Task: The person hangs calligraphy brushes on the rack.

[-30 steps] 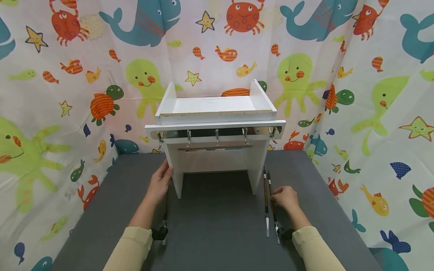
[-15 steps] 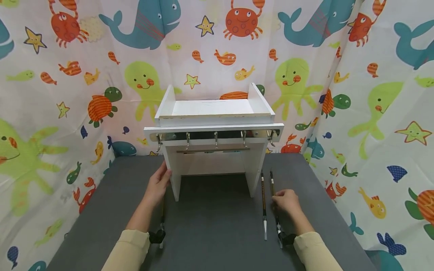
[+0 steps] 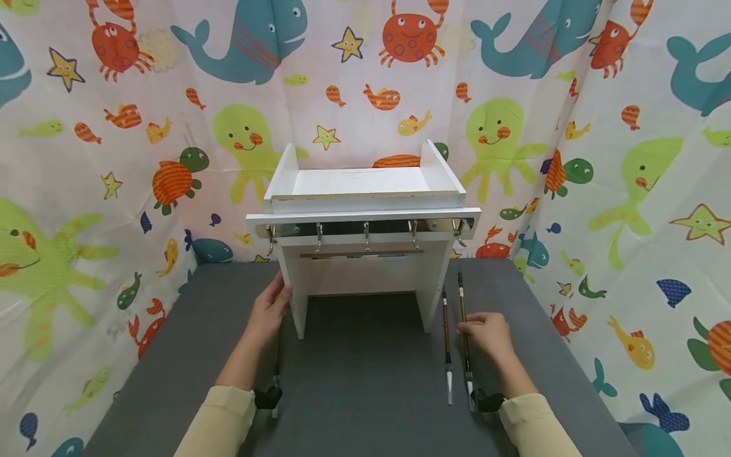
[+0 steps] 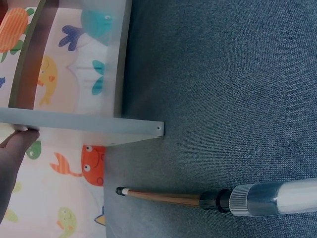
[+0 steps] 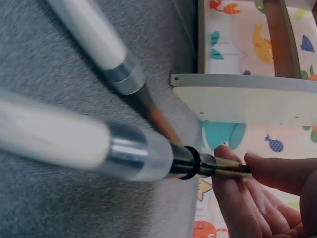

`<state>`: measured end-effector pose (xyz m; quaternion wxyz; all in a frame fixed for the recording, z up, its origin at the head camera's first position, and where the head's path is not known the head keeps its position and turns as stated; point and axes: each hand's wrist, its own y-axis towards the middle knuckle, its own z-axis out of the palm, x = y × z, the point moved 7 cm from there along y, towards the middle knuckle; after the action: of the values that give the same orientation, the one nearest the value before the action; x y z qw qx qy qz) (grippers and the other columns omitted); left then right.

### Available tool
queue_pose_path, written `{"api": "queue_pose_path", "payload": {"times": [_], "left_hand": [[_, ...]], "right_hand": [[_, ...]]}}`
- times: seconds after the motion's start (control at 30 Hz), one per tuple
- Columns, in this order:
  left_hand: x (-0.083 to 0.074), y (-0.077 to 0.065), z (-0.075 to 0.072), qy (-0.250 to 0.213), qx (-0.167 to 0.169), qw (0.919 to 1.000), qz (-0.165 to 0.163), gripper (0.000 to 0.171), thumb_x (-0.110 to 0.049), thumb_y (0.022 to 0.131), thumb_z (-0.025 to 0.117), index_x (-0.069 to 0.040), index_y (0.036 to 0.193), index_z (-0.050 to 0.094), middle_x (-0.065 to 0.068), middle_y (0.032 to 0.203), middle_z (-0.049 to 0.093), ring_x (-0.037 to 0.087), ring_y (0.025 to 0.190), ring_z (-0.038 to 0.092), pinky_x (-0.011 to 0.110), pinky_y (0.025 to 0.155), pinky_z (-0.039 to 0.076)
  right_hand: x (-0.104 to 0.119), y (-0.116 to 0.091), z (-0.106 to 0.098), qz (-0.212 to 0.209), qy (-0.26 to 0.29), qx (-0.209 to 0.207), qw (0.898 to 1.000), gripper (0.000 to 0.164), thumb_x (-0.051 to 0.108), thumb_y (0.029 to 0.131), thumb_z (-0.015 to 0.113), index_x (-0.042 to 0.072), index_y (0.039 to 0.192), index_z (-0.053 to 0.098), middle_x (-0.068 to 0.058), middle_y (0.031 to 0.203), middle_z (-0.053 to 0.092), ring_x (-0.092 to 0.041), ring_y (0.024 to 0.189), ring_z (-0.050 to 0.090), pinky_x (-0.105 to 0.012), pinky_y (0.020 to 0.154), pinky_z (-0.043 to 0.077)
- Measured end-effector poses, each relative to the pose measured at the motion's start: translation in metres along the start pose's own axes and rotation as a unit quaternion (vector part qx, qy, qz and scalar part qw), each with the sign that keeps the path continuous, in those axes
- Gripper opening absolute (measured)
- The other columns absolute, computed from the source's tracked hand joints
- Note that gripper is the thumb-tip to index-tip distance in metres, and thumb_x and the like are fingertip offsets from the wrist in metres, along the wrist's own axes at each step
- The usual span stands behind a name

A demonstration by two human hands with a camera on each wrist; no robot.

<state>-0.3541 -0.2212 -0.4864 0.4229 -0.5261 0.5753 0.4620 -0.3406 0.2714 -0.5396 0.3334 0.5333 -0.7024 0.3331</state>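
My right hand [image 3: 488,330] pinches a capped paintbrush [image 3: 462,299] by its dark handle, between thumb and fingers. In the right wrist view, its white bristles and clear cap [image 5: 133,153] point toward the camera. Parallel to it on its left lies a second capped paintbrush [image 3: 447,336]. A white wooden rack [image 3: 365,202] with a metal hook rail [image 3: 394,225] stands upright in the middle. My left hand [image 3: 268,311] touches the outer side of its left panel [image 3: 294,298]. Below that hand, a third capped brush [image 4: 168,198] lies on the table.
The grey table [image 3: 365,381] runs back to a curtain [image 3: 354,82] printed with sea animals, which also closes off both sides. Several hooks stick out from the front of the rack. A black wrist camera [image 3: 487,401] sits close to the held brush's cap.
The held brush has turned from slanting to nearly upright in the head view, its handle end shifting slightly right and farther away. The left hand still touches the rack.
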Motion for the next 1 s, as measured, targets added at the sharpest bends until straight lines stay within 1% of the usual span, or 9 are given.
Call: {"api": "queue_pose_path", "payload": {"times": [0.1,0.23,0.33,0.4,0.47,0.67,0.8,0.9,1.0], "left_hand": [[-0.001,0.000,0.001,-0.004,0.001,1.0000,0.004,0.070,-0.057,0.099,0.050,-0.033,0.161,0.025,0.006,0.166,0.029,0.034,0.148,0.036,0.058,0.111,0.040],[-0.001,0.000,0.001,-0.008,0.005,0.9999,0.008,0.069,-0.054,0.101,0.049,-0.032,0.161,0.024,0.007,0.166,0.028,0.035,0.148,0.036,0.058,0.111,0.039],[-0.001,0.000,0.000,-0.007,0.004,0.9999,0.010,0.068,-0.052,0.102,0.048,-0.031,0.162,0.023,0.008,0.166,0.027,0.036,0.148,0.035,0.059,0.111,0.039],[-0.001,0.000,-0.001,-0.006,0.004,0.9999,0.011,0.067,-0.052,0.103,0.047,-0.031,0.162,0.022,0.008,0.167,0.027,0.037,0.149,0.034,0.059,0.111,0.039],[0.000,0.000,-0.002,-0.004,0.001,1.0000,0.007,0.067,-0.053,0.102,0.047,-0.032,0.161,0.023,0.007,0.166,0.028,0.036,0.148,0.035,0.058,0.111,0.039],[0.000,0.000,0.000,-0.007,0.004,1.0000,-0.002,0.066,-0.053,0.102,0.048,-0.036,0.161,0.024,0.004,0.166,0.028,0.034,0.149,0.035,0.058,0.112,0.038],[0.001,0.000,0.001,-0.013,0.006,0.9999,-0.009,0.064,-0.050,0.103,0.049,-0.037,0.161,0.023,0.003,0.167,0.027,0.033,0.150,0.033,0.058,0.114,0.036],[0.001,0.000,0.001,-0.022,0.005,0.9997,-0.009,0.064,-0.048,0.103,0.049,-0.036,0.161,0.023,0.003,0.167,0.027,0.034,0.150,0.033,0.059,0.114,0.035],[0.001,0.000,0.001,-0.026,0.003,0.9996,-0.004,0.066,-0.050,0.102,0.051,-0.035,0.161,0.024,0.004,0.166,0.028,0.034,0.149,0.034,0.059,0.113,0.036]], "right_hand": [[0.004,-0.003,-0.005,0.001,0.017,-0.015,1.000,0.031,0.021,0.093,0.074,-0.003,0.113,0.071,-0.012,0.093,0.078,-0.020,0.084,0.072,-0.039,0.074,0.058],[0.009,-0.009,-0.012,-0.002,0.062,-0.041,0.997,0.034,0.023,0.093,0.075,-0.003,0.116,0.071,-0.014,0.097,0.078,-0.019,0.085,0.075,-0.037,0.076,0.062],[0.017,-0.014,-0.019,-0.021,0.087,-0.067,0.994,0.035,0.023,0.092,0.076,-0.003,0.115,0.072,-0.017,0.101,0.077,-0.019,0.084,0.076,-0.037,0.076,0.063],[0.022,-0.019,-0.023,-0.034,0.094,-0.087,0.991,0.036,0.025,0.092,0.077,-0.002,0.114,0.073,-0.018,0.102,0.077,-0.018,0.083,0.077,-0.036,0.075,0.063],[0.027,-0.023,-0.028,-0.043,0.101,-0.106,0.988,0.036,0.027,0.091,0.078,-0.001,0.114,0.074,-0.018,0.103,0.077,-0.016,0.082,0.077,-0.033,0.074,0.063],[0.040,-0.039,-0.039,-0.070,0.120,-0.149,0.979,0.039,0.033,0.087,0.081,0.003,0.111,0.076,-0.015,0.101,0.078,-0.004,0.075,0.075,-0.018,0.066,0.059],[0.053,-0.049,-0.044,-0.099,0.139,-0.166,0.971,0.038,0.034,0.085,0.082,0.004,0.108,0.077,-0.012,0.099,0.078,0.000,0.073,0.073,-0.016,0.065,0.058],[0.062,-0.056,-0.048,-0.115,0.163,-0.170,0.965,0.038,0.035,0.085,0.083,0.005,0.107,0.077,-0.008,0.096,0.079,-0.001,0.075,0.074,-0.017,0.067,0.058],[0.072,-0.064,-0.050,-0.131,0.192,-0.172,0.957,0.038,0.033,0.084,0.084,0.003,0.107,0.077,-0.005,0.094,0.079,-0.003,0.077,0.075,-0.018,0.069,0.059]]}}
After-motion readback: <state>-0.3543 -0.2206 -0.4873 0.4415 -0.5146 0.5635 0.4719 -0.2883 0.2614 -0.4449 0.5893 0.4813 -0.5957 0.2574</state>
